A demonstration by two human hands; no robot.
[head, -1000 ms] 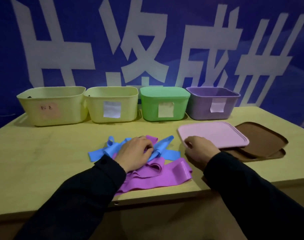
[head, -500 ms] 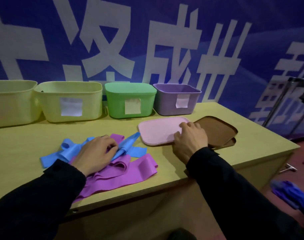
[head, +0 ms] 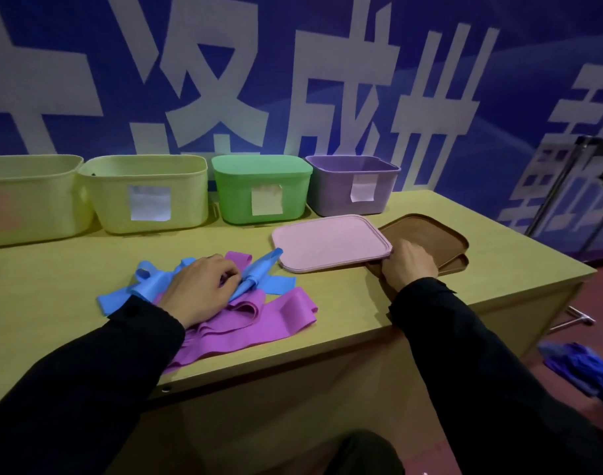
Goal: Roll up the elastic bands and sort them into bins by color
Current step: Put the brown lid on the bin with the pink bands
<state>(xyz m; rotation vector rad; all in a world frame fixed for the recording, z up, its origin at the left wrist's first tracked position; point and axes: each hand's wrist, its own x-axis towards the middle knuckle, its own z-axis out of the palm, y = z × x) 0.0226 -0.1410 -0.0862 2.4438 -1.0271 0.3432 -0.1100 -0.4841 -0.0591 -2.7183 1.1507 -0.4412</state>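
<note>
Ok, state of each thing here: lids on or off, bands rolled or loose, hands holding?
Green bin: lid on.
Purple bin: open.
Yellow bin: open.
Pink lid: off, on table.
Brown lids: off, stacked.
Blue band: loose.
Purple band: loose.
Left hand: grips blue band.
Right hand: at pink lid's corner.

Blue bands [head: 258, 269] tangled atop purple bands [head: 258, 323]

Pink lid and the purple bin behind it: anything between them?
Nothing. In the head view, only bare table separates the pink lid from the purple bin. The right hand is at the lid's near right corner, not in that gap.
</note>
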